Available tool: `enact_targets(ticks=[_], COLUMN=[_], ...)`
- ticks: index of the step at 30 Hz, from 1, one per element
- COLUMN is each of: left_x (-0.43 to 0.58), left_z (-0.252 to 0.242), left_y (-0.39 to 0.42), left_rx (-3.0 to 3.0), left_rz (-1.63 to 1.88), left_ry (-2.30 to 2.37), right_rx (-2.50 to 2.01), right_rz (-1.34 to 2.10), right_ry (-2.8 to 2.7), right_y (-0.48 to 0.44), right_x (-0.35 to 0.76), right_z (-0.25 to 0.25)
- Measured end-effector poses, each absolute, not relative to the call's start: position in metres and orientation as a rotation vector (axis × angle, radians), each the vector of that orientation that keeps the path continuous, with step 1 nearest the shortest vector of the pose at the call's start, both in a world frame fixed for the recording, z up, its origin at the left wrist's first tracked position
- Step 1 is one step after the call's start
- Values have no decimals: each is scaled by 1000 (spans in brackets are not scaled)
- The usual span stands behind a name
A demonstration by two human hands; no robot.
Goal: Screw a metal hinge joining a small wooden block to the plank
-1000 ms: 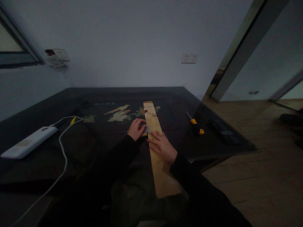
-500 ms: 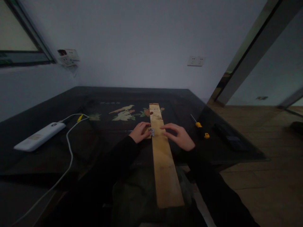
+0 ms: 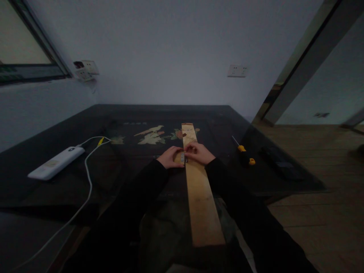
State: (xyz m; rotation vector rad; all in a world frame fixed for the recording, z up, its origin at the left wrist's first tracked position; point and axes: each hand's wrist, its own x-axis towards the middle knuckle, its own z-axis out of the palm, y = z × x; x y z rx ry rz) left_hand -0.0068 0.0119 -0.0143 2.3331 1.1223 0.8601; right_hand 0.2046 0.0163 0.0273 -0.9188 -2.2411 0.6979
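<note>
A plank (image 3: 199, 197) runs across the dark desk (image 3: 127, 178) and overhangs its near edge. A hinge (image 3: 182, 157) sits at the plank's left edge, and the left hand (image 3: 170, 157) and right hand (image 3: 200, 153) both curl onto it (gripping or pressing, too dim to tell). A screwdriver (image 3: 244, 153) lies well right, a power bank (image 3: 57, 163) far left.

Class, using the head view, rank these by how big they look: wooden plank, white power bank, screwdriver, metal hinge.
1. wooden plank, clearly largest, even allowing for its near end
2. white power bank
3. screwdriver
4. metal hinge, smallest and partly covered by fingers
</note>
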Motion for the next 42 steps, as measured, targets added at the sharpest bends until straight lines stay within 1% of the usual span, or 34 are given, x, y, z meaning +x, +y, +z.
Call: enact_targets(ticks=[6, 10, 18, 27, 31, 34, 42], left_x=[-3, -2, -3, 1, 0, 0, -1], left_z=[-13, -14, -15, -23, -23, -23, -21], left_y=[9, 9, 10, 15, 17, 18, 18], left_rx=[2356, 2368, 2367, 2382, 2416, 2450, 2520], left_rz=[835, 859, 866, 931, 925, 910, 869], left_ry=[1125, 1097, 1087, 1195, 1241, 1251, 1263], right_rx=[-879, -995, -1292, -1315, -1331, -1285, -842], right_rz=[641, 538, 577, 572, 585, 557, 616], right_ry=[-2437, -2489, -2559, -2592, -2510, -2411, -2372], right_y=[23, 21, 2, 25, 32, 33, 32], right_x=[212, 219, 221, 225, 222, 218, 215], right_z=[22, 16, 20, 20, 16, 11, 8])
